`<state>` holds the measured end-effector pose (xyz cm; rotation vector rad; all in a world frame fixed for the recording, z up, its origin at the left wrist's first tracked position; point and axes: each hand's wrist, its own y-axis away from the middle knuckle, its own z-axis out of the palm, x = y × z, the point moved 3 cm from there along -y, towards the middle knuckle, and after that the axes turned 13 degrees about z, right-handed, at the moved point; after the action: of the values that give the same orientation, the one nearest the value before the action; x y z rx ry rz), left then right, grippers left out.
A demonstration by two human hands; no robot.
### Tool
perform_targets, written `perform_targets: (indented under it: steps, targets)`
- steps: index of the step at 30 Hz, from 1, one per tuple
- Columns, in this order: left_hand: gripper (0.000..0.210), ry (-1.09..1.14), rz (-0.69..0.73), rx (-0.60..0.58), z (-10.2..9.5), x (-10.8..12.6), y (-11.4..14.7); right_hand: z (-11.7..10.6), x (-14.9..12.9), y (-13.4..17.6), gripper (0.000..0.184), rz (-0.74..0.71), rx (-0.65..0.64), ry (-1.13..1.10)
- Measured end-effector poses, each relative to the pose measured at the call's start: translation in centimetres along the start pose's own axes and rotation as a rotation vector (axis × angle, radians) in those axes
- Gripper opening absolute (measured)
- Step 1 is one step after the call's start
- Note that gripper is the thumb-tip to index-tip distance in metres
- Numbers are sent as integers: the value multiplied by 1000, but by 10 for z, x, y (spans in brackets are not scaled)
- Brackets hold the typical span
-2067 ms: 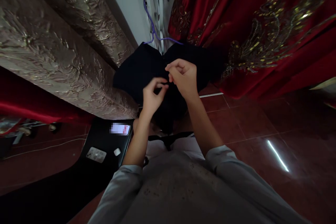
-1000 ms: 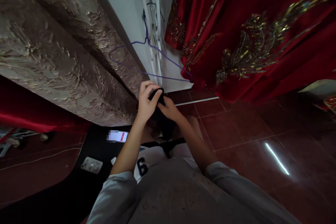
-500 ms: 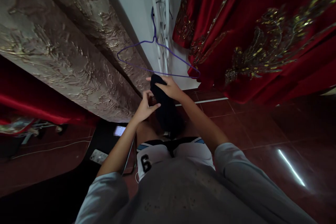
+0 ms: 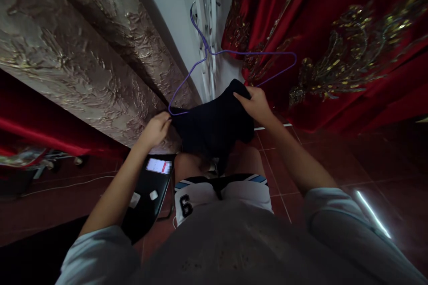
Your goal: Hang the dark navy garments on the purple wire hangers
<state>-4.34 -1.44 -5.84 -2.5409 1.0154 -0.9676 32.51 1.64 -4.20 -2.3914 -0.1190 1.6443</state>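
A dark navy garment (image 4: 214, 120), its exact kind unclear, is stretched between my hands in front of my knees. My left hand (image 4: 156, 129) pinches its left edge, close to the lower left corner of a purple wire hanger (image 4: 189, 75). On the other side, my right hand (image 4: 256, 103) grips the upper right part, thumb on top. The hanger hangs tilted by its hook from a white rack, its right end raised. Its lower bar passes behind the cloth, so that part is hidden.
Red drapes with gold sequins (image 4: 321, 67) hang to the right, and a beige embossed curtain (image 4: 100, 62) to the left. White metal bars (image 4: 210, 31) stand ahead. A lit phone (image 4: 157, 165) and small white items lie on a black chair (image 4: 147, 213) at left.
My hands have moved apart, spreading the bunched garment wide. The hanger has swung and tilted, its right end going up and its left end dropping toward my left hand.
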Motion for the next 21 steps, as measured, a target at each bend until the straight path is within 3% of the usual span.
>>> perform_targets:
  steps: [2,5,8,10,12,14,16,19,21]
  targets:
    - [16,-47,85,128,-21,15,-22,-3,-5,3,26,5,13,21]
    - [7,73,91,288,-32,39,-53,6,-11,13,32,7,-29,49]
    - [31,111,92,268,-29,51,-75,2,-16,23,26,-26,-52,60]
    - [32,-17,131,198,-28,52,-83,-20,-19,22,24,-79,99,70]
    - [29,-171,164,141,-28,49,-86,-52,-24,17,35,-127,309,109]
    - [27,-252,174,142,-28,45,-87,-83,-32,7,37,-123,375,167]
    - [27,-267,166,196,-28,42,-88,-104,-43,-3,32,-44,197,183]
    - [32,-216,124,295,-27,41,-89,-125,-60,-6,34,162,-190,105]
    - [36,-155,115,323,-28,42,-90,-138,-67,-4,42,278,-310,33]
